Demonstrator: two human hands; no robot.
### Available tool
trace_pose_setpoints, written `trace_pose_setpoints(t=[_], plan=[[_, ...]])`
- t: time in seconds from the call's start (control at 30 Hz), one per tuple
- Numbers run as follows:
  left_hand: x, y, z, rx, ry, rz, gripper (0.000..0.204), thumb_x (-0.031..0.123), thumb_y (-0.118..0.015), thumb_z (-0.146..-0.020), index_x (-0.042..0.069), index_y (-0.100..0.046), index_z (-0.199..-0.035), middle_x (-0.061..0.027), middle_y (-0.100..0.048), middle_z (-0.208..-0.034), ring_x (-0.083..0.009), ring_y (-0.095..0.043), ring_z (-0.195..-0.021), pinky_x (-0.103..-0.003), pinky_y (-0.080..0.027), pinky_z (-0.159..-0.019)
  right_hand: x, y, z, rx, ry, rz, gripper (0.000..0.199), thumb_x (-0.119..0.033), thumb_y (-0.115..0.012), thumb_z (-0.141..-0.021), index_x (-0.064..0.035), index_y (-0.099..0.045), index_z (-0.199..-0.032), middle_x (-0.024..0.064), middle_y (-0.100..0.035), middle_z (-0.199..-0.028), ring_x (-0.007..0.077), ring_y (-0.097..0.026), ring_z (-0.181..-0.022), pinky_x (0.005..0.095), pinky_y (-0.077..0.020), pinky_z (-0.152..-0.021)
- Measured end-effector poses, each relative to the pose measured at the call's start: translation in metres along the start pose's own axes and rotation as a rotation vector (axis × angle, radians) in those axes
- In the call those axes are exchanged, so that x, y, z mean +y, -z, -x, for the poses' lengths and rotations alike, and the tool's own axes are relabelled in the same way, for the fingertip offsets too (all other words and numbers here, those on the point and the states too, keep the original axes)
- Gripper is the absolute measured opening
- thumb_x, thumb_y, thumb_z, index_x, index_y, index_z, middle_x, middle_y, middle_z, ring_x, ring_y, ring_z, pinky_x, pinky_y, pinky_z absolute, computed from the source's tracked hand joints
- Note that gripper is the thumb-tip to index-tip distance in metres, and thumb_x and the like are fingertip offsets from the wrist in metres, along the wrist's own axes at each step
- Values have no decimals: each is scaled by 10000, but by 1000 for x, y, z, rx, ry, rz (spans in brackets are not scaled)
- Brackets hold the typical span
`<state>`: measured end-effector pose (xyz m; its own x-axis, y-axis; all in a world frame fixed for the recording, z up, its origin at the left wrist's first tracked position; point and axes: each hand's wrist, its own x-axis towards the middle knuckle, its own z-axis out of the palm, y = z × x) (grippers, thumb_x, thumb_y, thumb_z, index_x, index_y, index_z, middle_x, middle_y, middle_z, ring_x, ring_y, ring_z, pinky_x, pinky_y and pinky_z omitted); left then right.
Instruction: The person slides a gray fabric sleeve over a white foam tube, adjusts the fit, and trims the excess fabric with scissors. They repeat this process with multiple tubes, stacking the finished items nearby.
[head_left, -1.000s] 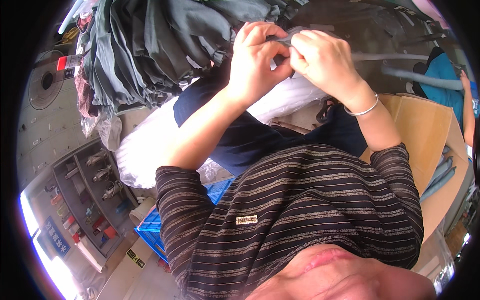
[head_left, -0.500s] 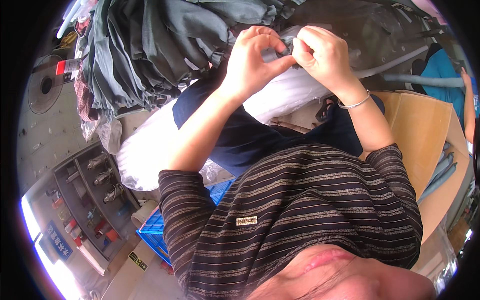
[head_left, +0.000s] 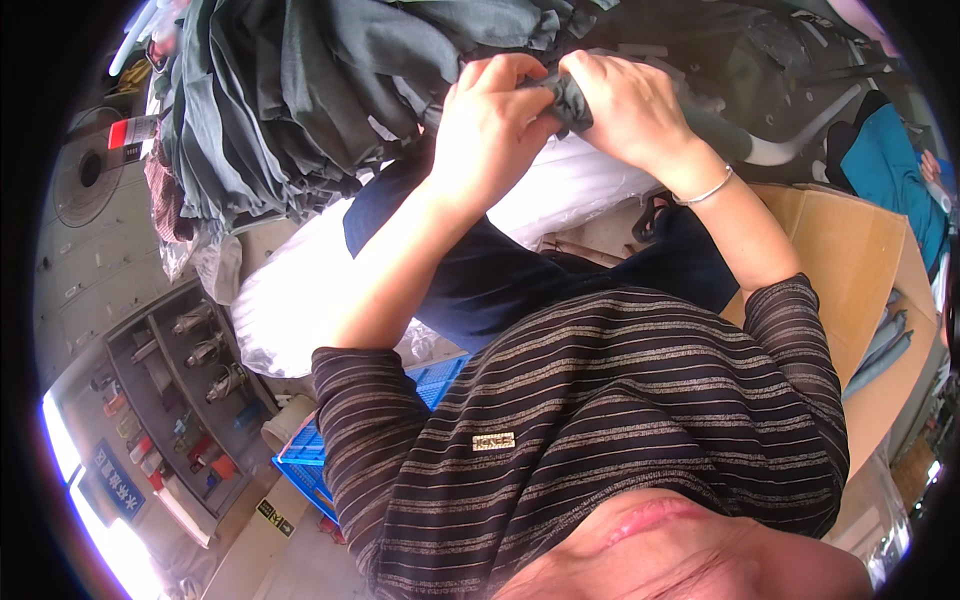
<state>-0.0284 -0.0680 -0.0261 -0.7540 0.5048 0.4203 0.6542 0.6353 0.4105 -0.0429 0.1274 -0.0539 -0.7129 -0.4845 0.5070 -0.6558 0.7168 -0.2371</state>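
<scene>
Near the top centre of the view, a small bunched piece of dark grey-green fabric (head_left: 566, 97) is gripped between both hands. The left hand (head_left: 490, 125) is closed over its left side, fingers curled down, while the right hand (head_left: 630, 105), with a thin silver bangle (head_left: 704, 190) at the wrist, is closed on its right side. The cloth appears soft and creased, gathered into a short roll; its full shape is hidden by the fingers. Just to the left, a heap of similar grey-green garments (head_left: 280, 110) is piled. Below the hands, a white plastic bag (head_left: 300, 290) is seen, with a blue plastic crate (head_left: 320, 460) lower down and a brown cardboard box (head_left: 850, 270) at the right.
</scene>
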Motion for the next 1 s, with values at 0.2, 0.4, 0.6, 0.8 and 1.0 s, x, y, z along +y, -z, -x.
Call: trace_pose_setpoints(t=[0.2, 0.4, 0.6, 0.8, 1.0], plan=[[-10, 1, 4, -297, 430, 518, 174, 85, -819, -752, 18, -693, -854, -11, -619, -983, -67, -559, -825, -221, -461, -708, -14, 0, -1, -69, 87, 45, 241, -84, -653, -793, -72, -515, -990, 75, -645, -786, 236, -686, -785, 343, -547, -697], [-15, -3, 11, -177, 756, 1189, 212, 11, -811, -749, 54, -639, -865, 5, -634, -897, -85, -589, -827, -242, -480, -772, -3, 2, -7, -21, 77, -113, 393, -159, -754, -741, -75, -492, -1022, 88, -656, -807, 254, -694, -776, 358, -551, -666], [-20, 13, 1, 260, 516, 1054, 416, -83, -686, -843, 125, -391, -636, 55, -514, -791, -28, -466, -720, -178, -396, -674, 22, -1, 16, -162, -119, -46, 492, -231, -812, -699, -115, -516, -1073, 104, -671, -769, 291, -702, -750, 405, -547, -636], [-19, 6, -2, 17, 537, 818, 250, -90, -667, -815, 49, -549, -985, 12, -591, -1000, -54, -557, -863, -200, -453, -795, 16, 4, 10, -24, -57, -82, 522, -220, -853, -647, -128, -548, -1060, 96, -695, -875, 277, -701, -817, 375, -552, -664], [0, 6, -1, -42, 338, 523, 152, 120, -735, -879, 24, -700, -990, 2, -674, -812, -44, -610, -690, -185, -488, -637, 12, 3, 8, 15, -46, -91, 506, -227, -843, -666, -129, -543, -1062, 74, -677, -825, 273, -695, -782, 373, -549, -658]])
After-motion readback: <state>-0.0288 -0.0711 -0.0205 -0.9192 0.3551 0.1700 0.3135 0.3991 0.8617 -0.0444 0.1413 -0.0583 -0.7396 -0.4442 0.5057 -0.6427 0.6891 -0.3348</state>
